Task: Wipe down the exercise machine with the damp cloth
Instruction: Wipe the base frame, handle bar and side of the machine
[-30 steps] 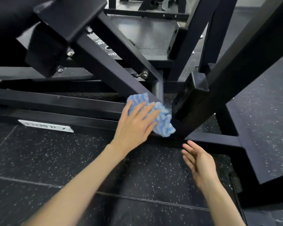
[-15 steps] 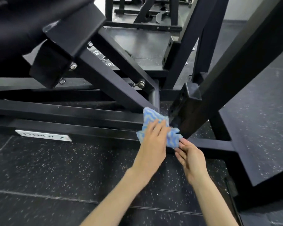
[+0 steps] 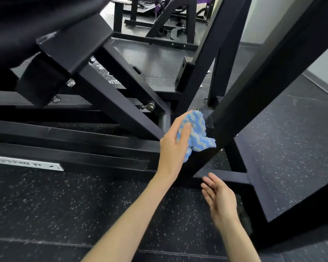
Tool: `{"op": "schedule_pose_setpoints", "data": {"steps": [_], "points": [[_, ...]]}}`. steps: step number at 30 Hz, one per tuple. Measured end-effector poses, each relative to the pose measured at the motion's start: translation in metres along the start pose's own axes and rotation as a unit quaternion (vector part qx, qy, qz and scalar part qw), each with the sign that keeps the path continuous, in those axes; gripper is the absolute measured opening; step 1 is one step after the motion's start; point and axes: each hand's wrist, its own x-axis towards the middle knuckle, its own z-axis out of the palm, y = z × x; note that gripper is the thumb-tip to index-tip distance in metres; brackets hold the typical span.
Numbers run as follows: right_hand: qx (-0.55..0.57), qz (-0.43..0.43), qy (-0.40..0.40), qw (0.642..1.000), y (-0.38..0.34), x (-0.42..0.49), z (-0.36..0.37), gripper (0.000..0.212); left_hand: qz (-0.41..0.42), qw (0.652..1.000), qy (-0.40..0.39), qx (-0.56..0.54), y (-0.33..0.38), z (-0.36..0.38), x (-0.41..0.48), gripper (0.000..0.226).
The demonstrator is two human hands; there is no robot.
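The exercise machine [image 3: 106,95] is a black steel frame of slanted and flat beams, low over the floor. A blue and white wavy-striped cloth [image 3: 197,135] is pressed against the lower end of the thick slanted beam [image 3: 254,95] on the right. My left hand [image 3: 173,146] grips the cloth, thumb on top of it. Lower down, my right hand [image 3: 221,200] hovers with its fingers spread and nothing in it, just in front of the frame's base bar [image 3: 227,176].
Black speckled rubber flooring [image 3: 64,214] lies under my arms. A white label plate [image 3: 27,163] is fixed to the long base rail at left. Bolts [image 3: 150,106] stick out near the beam joint. More gym equipment [image 3: 165,21] stands at the back.
My left hand has carried the cloth up and right, from the joint onto the thick slanted beam. The right hand touched the cloth half a second ago and has now dropped away, open.
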Motion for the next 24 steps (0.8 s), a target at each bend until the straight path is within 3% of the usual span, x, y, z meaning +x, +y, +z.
{"op": "schedule_pose_setpoints", "data": {"steps": [5, 8, 11, 15, 18, 24], "points": [[-0.015, 0.003, -0.009, 1.0, 0.005, -0.004, 0.009, 0.029, -0.041, 0.995, -0.038, 0.081, -0.024, 0.0, -0.02, 0.052], [-0.013, -0.003, -0.01, 1.0, 0.004, -0.005, 0.012, 0.027, -0.039, 0.998, -0.012, 0.042, -0.007, 0.004, -0.014, 0.037], [-0.013, -0.011, -0.016, 1.0, 0.001, -0.004, 0.012, 0.027, 0.014, 0.998, -0.029, 0.055, 0.021, 0.017, -0.001, 0.038], [-0.015, -0.015, -0.016, 1.0, 0.0, -0.004, 0.012, 0.03, 0.103, 0.97, -0.027, 0.217, 0.034, 0.021, 0.022, 0.027], [-0.02, -0.013, -0.013, 1.0, -0.001, -0.004, 0.01, 0.031, -0.015, 0.97, -0.072, 0.232, 0.042, 0.011, 0.059, 0.029], [-0.027, -0.016, -0.018, 0.999, -0.004, -0.007, 0.008, 0.029, -0.205, 0.971, -0.114, 0.041, 0.018, -0.009, 0.076, 0.036]]}}
